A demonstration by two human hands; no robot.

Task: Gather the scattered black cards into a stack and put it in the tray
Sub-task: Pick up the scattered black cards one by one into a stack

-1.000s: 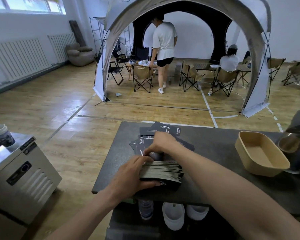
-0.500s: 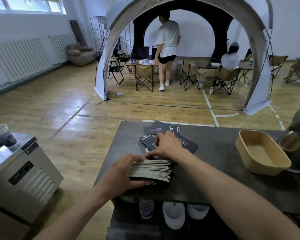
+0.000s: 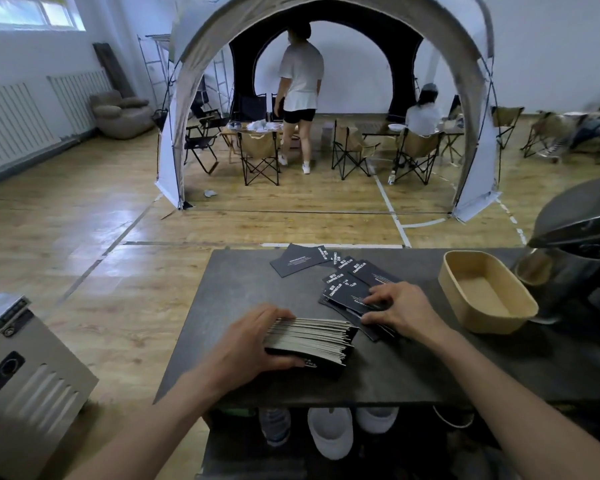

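Dark table (image 3: 239,282), near centre.

- Stack of black cards (image 3: 312,341): lies on its side on the near part of the table, pale edges up. The left hand (image 3: 253,341) grips its left end, fingers curled over the far side and thumb on the near side.
- Loose black cards (image 3: 347,289): fanned out with white print up, just right of and beyond the stack. One card lies apart at the far edge. The right hand (image 3: 399,308) holds the fan's right end, bent fingers on top and thumb at the near edge.
- Tray (image 3: 492,322): tan, oblong, nothing in it, well right of the stack. The right hand and the fan lie between stack and tray.
- Dark domed appliance (image 3: 575,244): just right of the tray, at the table's right end.
- White cups (image 3: 329,434): on a shelf under the table.
- Metal cabinet (image 3: 25,368): near left, on the floor.
- Arched tent (image 3: 201,57): far across the wooden floor, with folding chairs (image 3: 260,157) inside, one person standing (image 3: 302,74) and one person seated (image 3: 421,116).
- Radiators (image 3: 11,119) and an armchair (image 3: 122,114): far left wall.
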